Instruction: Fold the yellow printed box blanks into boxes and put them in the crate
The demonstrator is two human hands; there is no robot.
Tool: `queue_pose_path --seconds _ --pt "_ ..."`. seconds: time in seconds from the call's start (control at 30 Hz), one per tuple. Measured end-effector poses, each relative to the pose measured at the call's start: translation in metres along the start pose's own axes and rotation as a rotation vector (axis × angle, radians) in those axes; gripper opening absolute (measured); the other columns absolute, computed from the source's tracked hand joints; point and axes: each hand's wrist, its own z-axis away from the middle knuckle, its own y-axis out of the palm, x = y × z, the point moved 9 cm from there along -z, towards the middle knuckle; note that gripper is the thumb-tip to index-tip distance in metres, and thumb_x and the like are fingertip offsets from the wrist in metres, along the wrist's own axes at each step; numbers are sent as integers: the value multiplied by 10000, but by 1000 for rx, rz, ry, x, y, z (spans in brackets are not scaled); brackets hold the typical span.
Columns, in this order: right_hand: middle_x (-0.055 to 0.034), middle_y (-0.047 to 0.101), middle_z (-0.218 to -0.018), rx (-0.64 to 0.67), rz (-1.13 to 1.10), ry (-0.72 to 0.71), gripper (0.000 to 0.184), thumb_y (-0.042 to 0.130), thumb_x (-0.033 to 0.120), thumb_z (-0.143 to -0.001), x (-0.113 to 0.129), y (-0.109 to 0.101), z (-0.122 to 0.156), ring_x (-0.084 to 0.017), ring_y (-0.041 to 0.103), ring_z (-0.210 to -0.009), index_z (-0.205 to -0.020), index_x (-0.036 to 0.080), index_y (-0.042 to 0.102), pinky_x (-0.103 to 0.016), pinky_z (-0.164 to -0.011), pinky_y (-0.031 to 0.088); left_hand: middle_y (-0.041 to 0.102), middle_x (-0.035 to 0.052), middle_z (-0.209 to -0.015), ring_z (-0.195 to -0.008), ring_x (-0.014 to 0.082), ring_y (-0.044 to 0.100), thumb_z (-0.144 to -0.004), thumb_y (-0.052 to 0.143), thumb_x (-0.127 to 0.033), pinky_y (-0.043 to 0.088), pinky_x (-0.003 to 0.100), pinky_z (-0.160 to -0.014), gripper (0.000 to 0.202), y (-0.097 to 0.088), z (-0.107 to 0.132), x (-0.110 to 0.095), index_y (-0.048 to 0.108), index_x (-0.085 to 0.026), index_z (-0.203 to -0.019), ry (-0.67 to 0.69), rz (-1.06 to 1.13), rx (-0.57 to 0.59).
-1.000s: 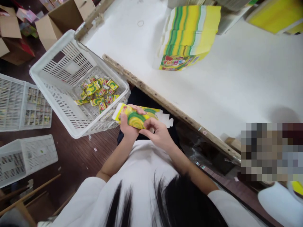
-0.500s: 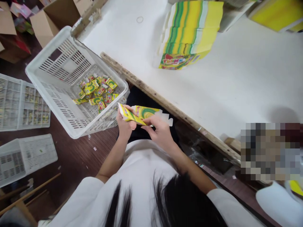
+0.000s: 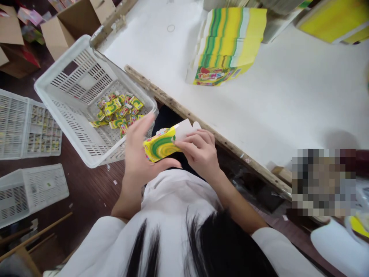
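A small yellow and green carton (image 3: 160, 145) with white end flaps sits between both hands, just above my lap. My left hand (image 3: 137, 154) cups its left end, thumb under it and fingers raised and slightly blurred. On the right, my right hand (image 3: 200, 151) pinches the white flap end with curled fingers. A white plastic basket (image 3: 72, 80) to the left holds several small folded yellow and green cartons (image 3: 121, 111). Farther off, a stack of flat carton blanks (image 3: 227, 42) lies on the white table (image 3: 288, 96).
More white baskets (image 3: 29, 127) stand on the dark floor at the left, and cardboard boxes (image 3: 66, 23) sit at the top left. The table's rough wooden edge (image 3: 201, 123) runs diagonally past my hands. Yellow packs (image 3: 334, 19) lie at the table's far right.
The carton has been turned and raised, its flattened form now squared up. My left hand shifted from gripping over it to cupping its end with fingers lifted.
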Motion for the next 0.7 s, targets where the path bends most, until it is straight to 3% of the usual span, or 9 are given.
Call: queue_pose_path --seconds 0.07,0.13,0.2,0.27,0.33,0.43,0.5,0.57,0.7 --pt "16 693 -816 -40 -40 -44 255 648 118 -932 6 -2 1 -194 637 -975 -1002 341 748 -425 -1068 426 593 148 -1388 -1303 347 571 -686 850 -562 485 521 -1091 900 34 4 2 437 -228 -1413 -12 -65 318" --pt "-2 698 -974 -81 -89 4 272 696 176 -911 1 -5 3 -228 603 -1123 -1099 370 729 -461 -1134 383 685 121 -1217 -1110 302 679 -738 837 -440 567 455 -937 704 57 11 17 498 -213 -1313 -119 -66 445" --pt "-48 630 -1288 -128 -194 163 444 750 340 -880 -16 -9 7 -295 494 -1336 -1308 372 634 -515 -1185 346 707 82 -1105 -985 260 707 -772 799 -373 582 403 -844 553 70 17 32 525 -219 -1228 -216 -52 435" --pt "-91 466 -1530 -133 -406 387 697 731 501 -865 -37 -4 14 -337 378 -1467 -1487 332 465 -552 -1215 321 692 74 -1136 -1014 246 697 -770 787 -343 574 387 -863 552 77 19 31 512 -230 -1236 -185 -21 387" --pt "-100 428 -1588 -12 -721 617 720 666 553 -896 -50 21 23 -322 389 -1485 -1521 300 414 -542 -1223 333 665 80 -1217 -1082 238 680 -763 774 -281 562 380 -908 614 85 21 18 473 -239 -1297 -58 30 382" --pt "-81 526 -1538 253 -1160 854 605 647 570 -899 -41 63 33 -297 492 -1428 -1423 287 540 -496 -1197 404 627 90 -1278 -1159 231 647 -754 720 -171 552 376 -936 700 89 23 0 394 -240 -1370 112 88 350" --pt "-74 581 -1491 303 -1263 904 608 678 586 -870 -39 75 35 -293 551 -1375 -1393 293 570 -483 -1163 451 614 84 -1259 -1177 233 630 -765 691 -163 553 377 -923 677 87 23 -3 383 -252 -1362 157 82 300" --pt "-88 637 -1421 249 -1202 885 682 687 629 -847 -47 76 35 -287 614 -1301 -1422 293 541 -483 -1120 495 608 70 -1212 -1154 236 630 -774 680 -175 553 378 -903 610 85 23 0 414 -268 -1315 164 54 257" --pt "-158 595 -1461 213 -947 694 874 561 745 -869 -50 64 31 -301 608 -1315 -1557 246 360 -501 -1097 514 606 61 -1156 -1057 238 659 -741 678 -174 550 352 -813 561 87 24 10 451 -266 -1245 115 65 285"
